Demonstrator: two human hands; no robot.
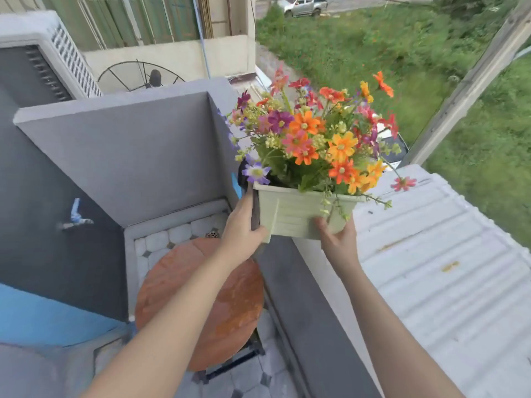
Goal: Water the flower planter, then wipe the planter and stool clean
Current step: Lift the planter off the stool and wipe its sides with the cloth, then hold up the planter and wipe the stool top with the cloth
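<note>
A pale green rectangular planter (pixel 293 214) full of orange, pink and purple flowers (pixel 319 136) is held up in the air above the grey balcony wall (pixel 301 297). My left hand (pixel 242 234) grips its left end, with a dark cloth (pixel 254 208) pressed between palm and planter. My right hand (pixel 337 235) holds the planter from below at its right front. Below, the round reddish-brown stool (pixel 207 303) stands on the tiled balcony floor, its top looking wet and shiny.
Grey walls (pixel 129 156) enclose the balcony corner. A white corrugated roof (pixel 445 268) lies beyond the wall on the right. An air-conditioner unit (pixel 43 61) sits at the upper left, grass farther out. A floor drain (pixel 212 234) is behind the stool.
</note>
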